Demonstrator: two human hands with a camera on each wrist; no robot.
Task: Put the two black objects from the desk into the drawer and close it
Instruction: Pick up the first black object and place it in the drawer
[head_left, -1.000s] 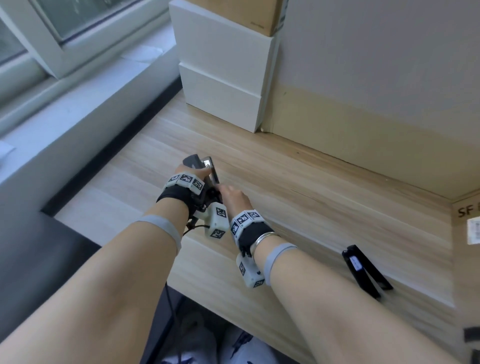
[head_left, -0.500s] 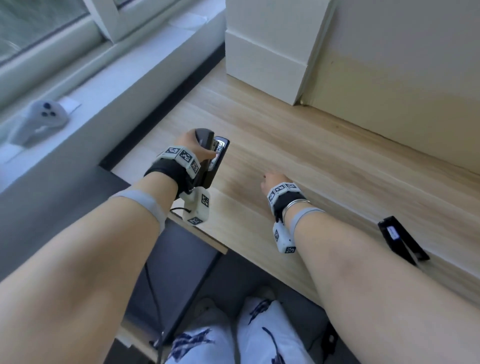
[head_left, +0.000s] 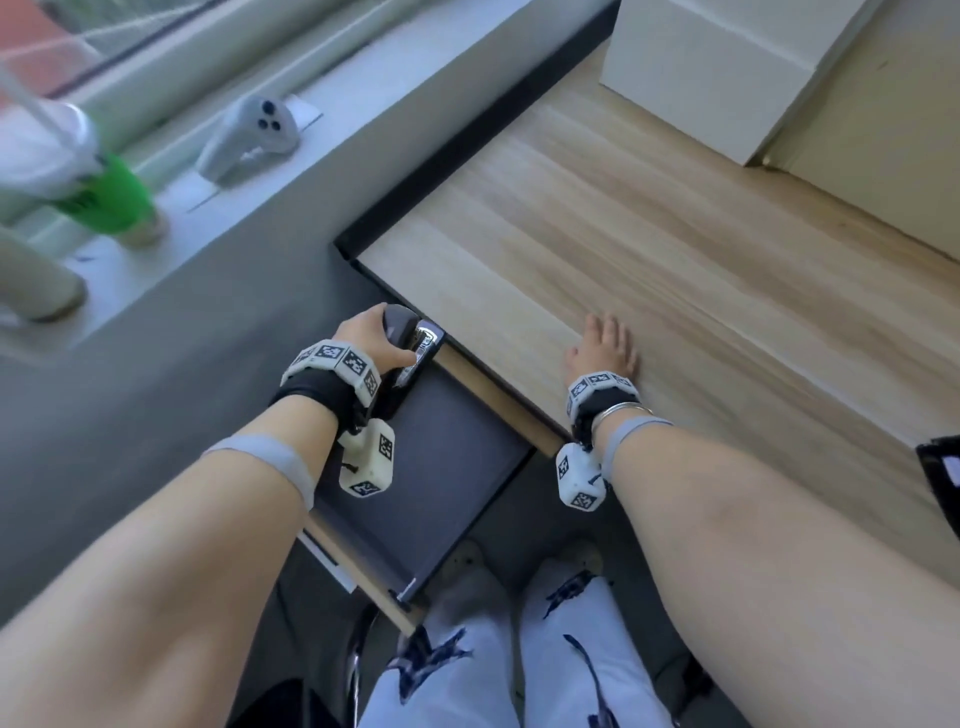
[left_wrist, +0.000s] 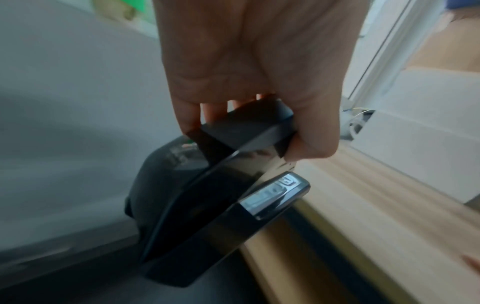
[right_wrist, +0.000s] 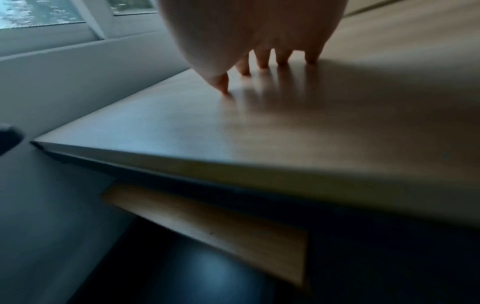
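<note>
**A:** ok so where's your stuff relative to the desk (head_left: 649, 249)?

**B:** Your left hand (head_left: 363, 338) is wrapped around the black stapler (head_left: 410, 348), fingers on one side of its top and thumb on the other. It's past the desk's front edge, hanging over the back of the open drawer (head_left: 447, 467) right by the desk's left corner. Can't tell if it's touching the drawer floor. The chrome nose sits just beside the desk's edge.

**A:** and the right one?

**B:** Your right hand (head_left: 605, 348) holds nothing. It's spread, fingertips (right_wrist: 283, 61) down on the desk top, close to the front edge.

**A:** room to move?

**B:** The drawer is pulled well out below the desk, dark floor showing wide and bare. There's a grey wall to its left, and your knees (head_left: 519, 670) at its front.

**A:** count?

**B:** Two black objects: the stapler in your hand, and a second black object (head_left: 940, 467) on the desk at the far right, cut off by the frame. One drawer. On the sill (head_left: 156, 228) left of the desk: one grey controller (head_left: 249, 135) and one green cup (head_left: 104, 197).
</note>
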